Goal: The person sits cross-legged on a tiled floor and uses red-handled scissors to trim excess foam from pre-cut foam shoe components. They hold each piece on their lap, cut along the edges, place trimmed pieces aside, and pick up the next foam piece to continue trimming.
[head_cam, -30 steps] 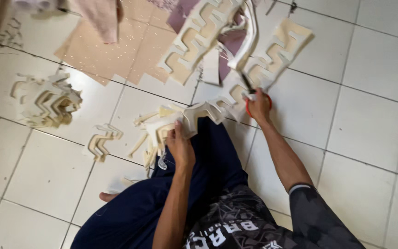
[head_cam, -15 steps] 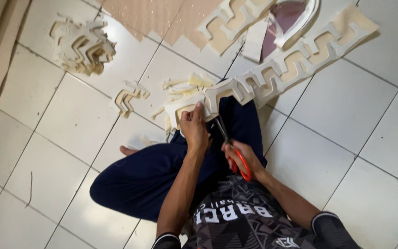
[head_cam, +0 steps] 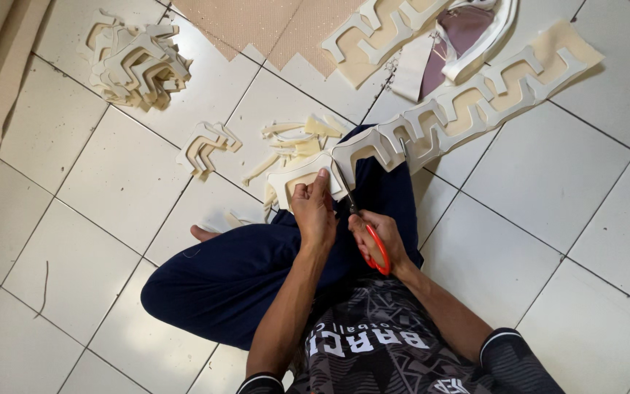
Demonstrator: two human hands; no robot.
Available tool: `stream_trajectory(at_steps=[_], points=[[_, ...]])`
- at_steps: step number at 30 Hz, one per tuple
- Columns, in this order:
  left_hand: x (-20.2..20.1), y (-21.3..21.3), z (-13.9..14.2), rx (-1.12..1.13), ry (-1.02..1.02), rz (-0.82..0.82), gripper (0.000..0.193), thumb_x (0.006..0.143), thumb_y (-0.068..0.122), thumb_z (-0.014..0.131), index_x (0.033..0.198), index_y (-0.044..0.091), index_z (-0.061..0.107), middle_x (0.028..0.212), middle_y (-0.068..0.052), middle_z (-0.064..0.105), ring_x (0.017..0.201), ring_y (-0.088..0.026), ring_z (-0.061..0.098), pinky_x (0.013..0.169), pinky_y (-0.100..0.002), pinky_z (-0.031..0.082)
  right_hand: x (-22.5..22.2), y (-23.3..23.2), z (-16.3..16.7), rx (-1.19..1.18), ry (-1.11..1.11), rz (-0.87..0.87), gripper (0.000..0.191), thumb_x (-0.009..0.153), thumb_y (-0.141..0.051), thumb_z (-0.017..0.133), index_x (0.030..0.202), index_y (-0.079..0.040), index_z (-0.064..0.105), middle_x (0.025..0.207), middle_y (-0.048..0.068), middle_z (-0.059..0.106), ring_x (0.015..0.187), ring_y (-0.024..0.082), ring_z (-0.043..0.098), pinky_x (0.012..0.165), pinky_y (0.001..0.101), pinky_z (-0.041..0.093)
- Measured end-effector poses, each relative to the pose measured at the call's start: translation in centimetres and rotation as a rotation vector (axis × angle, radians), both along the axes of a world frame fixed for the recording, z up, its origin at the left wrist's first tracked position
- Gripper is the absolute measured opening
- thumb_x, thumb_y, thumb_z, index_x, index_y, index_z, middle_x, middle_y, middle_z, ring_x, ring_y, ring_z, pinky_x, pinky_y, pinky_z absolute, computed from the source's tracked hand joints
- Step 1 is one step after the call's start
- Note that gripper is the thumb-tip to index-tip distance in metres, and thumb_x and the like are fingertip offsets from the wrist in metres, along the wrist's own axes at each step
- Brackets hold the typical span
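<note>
a: what's each hand doing?

b: the left hand (head_cam: 313,211) is closed on the near end of a cream foam strip (head_cam: 432,124), fingers curled over it, thumb on top. the right hand (head_cam: 375,237) is wrapped through the orange handles of a pair of scissors (head_cam: 359,219), fingers clamped on them.

a: where do the blades sit?

b: they point away from the person, up into the foam just right of the left hand. i cannot tell how far apart the blades are.

a: and the strip itself?

b: it's cut in a stepped, zigzag pattern. its near end rests over the lap, on the dark blue trousers (head_cam: 242,270), and it runs off to the far right across the white tiled floor (head_cam: 548,190).

a: what else lies about?

b: a heap of cut foam shapes (head_cam: 138,64) at the far left, a smaller stack (head_cam: 208,146) nearer the knee, and loose offcuts (head_cam: 297,138) just beyond the left hand. farther off, a tan perforated sheet (head_cam: 271,22) and another cut-out cream sheet (head_cam: 377,33) beside it. a bare foot (head_cam: 202,233) shows at the left of the folded leg.

a: how is the person placed?

b: sitting cross-legged on the floor, in a dark patterned shirt (head_cam: 373,343).
</note>
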State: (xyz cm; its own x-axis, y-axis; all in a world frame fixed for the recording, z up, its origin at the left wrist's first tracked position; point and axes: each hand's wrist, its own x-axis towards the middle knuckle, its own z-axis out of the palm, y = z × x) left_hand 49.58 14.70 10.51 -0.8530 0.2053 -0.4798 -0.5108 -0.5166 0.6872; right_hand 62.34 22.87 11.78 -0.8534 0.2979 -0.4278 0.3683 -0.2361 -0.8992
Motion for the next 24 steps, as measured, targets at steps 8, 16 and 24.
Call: stream_trajectory(at_steps=[8, 16, 24], points=[[1.2, -0.6, 1.7, -0.009, 0.000, -0.062, 0.025, 0.095, 0.014, 0.074, 0.083, 0.010, 0.052, 0.063, 0.003, 0.054, 0.050, -0.005, 0.044, 0.045, -0.024, 0.034, -1.3, 1.0, 0.3, 0.024, 0.092, 0.031, 0.045, 0.103, -0.043, 0.056, 0.082, -0.003, 0.056, 0.057, -0.001, 0.052, 0.042, 0.007, 0.049, 0.039, 0.0233, 0.039], [-0.7, -2.5, 3.4, 0.020, -0.027, -0.112, 0.016, 0.091, 0.009, 0.074, 0.090, 0.006, 0.058, 0.075, -0.001, 0.064, 0.063, -0.008, 0.059, 0.057, -0.025, 0.049, -0.9, 1.2, 1.2, -0.033, 0.087, -0.041, 0.042, 0.102, -0.038, 0.062, 0.085, 0.001, 0.060, 0.055, -0.001, 0.048, 0.039, 0.006, 0.043, 0.037, 0.0233, 0.034], [-2.0, -5.1, 6.7, -0.311, 0.237, -0.317, 0.020, 0.090, 0.014, 0.079, 0.091, 0.001, 0.064, 0.077, -0.003, 0.068, 0.063, -0.005, 0.055, 0.056, -0.021, 0.042, -1.3, 1.4, 2.9, 0.054, 0.213, 0.141, 0.045, 0.098, -0.047, 0.062, 0.102, -0.002, 0.064, 0.062, -0.005, 0.051, 0.048, 0.002, 0.047, 0.043, 0.0201, 0.038]])
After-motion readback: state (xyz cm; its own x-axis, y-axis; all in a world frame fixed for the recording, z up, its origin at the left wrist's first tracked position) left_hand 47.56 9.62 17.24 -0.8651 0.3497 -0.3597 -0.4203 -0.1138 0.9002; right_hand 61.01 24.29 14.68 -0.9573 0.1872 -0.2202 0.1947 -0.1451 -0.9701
